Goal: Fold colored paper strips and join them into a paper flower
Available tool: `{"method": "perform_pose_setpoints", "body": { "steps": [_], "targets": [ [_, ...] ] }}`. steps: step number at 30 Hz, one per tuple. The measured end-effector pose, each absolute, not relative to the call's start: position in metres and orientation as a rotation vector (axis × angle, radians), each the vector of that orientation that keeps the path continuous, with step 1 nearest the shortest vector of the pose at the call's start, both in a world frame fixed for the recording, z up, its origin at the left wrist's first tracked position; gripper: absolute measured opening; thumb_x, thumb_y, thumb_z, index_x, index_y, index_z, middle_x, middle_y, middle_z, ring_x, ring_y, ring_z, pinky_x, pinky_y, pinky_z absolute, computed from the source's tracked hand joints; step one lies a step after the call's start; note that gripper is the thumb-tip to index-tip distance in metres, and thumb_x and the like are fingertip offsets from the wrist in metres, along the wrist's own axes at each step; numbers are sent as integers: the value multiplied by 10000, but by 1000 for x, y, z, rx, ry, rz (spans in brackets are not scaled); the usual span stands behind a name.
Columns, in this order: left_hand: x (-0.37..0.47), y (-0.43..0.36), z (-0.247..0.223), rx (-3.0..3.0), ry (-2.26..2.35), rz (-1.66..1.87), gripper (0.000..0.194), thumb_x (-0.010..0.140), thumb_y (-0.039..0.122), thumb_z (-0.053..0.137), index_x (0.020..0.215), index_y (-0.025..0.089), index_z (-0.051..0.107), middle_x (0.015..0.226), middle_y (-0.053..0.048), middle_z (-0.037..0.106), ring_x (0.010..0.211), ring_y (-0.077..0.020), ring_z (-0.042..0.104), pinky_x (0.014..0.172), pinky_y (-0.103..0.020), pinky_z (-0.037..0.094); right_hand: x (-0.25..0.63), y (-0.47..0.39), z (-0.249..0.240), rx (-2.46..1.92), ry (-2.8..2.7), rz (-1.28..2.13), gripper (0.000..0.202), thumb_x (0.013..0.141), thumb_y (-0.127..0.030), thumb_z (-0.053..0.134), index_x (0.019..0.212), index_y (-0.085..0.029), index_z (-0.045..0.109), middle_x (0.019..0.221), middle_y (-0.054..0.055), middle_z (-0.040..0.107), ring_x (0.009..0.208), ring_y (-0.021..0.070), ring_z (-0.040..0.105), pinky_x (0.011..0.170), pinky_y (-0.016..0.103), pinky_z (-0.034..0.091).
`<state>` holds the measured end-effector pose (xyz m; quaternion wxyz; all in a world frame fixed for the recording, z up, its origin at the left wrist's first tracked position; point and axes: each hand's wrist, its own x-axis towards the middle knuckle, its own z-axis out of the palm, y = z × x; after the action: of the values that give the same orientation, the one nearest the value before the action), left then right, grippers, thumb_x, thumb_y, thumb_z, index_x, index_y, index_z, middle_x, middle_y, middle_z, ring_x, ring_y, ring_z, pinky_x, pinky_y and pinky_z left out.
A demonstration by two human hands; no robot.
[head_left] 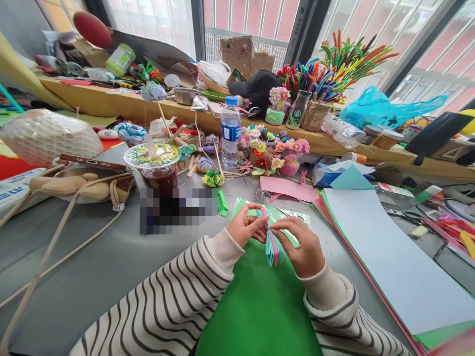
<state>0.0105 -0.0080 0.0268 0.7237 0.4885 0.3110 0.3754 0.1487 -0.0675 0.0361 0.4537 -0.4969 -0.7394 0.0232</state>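
Between my two hands is a pleated paper fan (273, 247) in blue and pink, pinched narrow at its middle and spread at its lower end. My left hand (246, 225) grips the upper part, thumb across the folds. At the narrow waist, the thumb and forefinger of my right hand (302, 244) are pressed together; whether they hold a thin tie there is too small to tell. Both hands are above a green sheet (256, 301) on the grey table. A small folded green paper strip (222, 203) lies left of my left hand.
A lidded cup of dark drink (159, 173) and a water bottle (230, 131) stand beyond my left hand. Stacked coloured paper (393, 247) lies on the right, with scissors (403, 215) past it. Crafted flowers (260, 141) and a beige bag (77, 185) are also on the table.
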Motion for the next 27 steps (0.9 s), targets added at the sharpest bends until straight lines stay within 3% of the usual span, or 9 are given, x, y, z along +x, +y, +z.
{"method": "perform_pose_setpoints", "body": {
  "steps": [8,12,16,20,27],
  "targets": [
    [10,-9,27,1086,704,749,629,523,360,716,986,149,346,502,71,533,470,-109,562,418,-208,460,148,-70,35,-1244,-1867,-235,74,745,-136,528,729,-181,584,693,49,596,694,180,535,627,336,450],
    [10,-9,25,1080,716,758,642,509,294,736,1015,146,370,522,74,525,518,-112,570,442,-206,457,148,-70,36,-1264,-1866,-215,78,746,-152,524,721,-190,587,695,45,599,698,181,541,633,341,448],
    [9,-8,27,1011,704,770,518,472,264,757,893,127,488,619,19,587,605,-122,591,517,-224,477,151,-70,38,-1304,-1781,72,60,748,-206,527,742,-198,586,737,41,594,735,174,551,649,321,465],
    [8,-7,30,988,678,765,343,463,275,757,707,106,584,661,-18,616,649,-127,593,564,-227,481,154,-68,40,-1360,-1631,421,157,783,-290,473,724,-183,572,703,34,576,678,151,548,560,263,466],
    [10,-7,28,992,698,799,339,399,279,773,662,123,626,565,23,586,552,-113,576,556,-244,471,147,-67,39,-1366,-1554,733,304,801,-397,409,625,-171,512,518,-17,461,477,96,429,422,214,368]
  ]
}}
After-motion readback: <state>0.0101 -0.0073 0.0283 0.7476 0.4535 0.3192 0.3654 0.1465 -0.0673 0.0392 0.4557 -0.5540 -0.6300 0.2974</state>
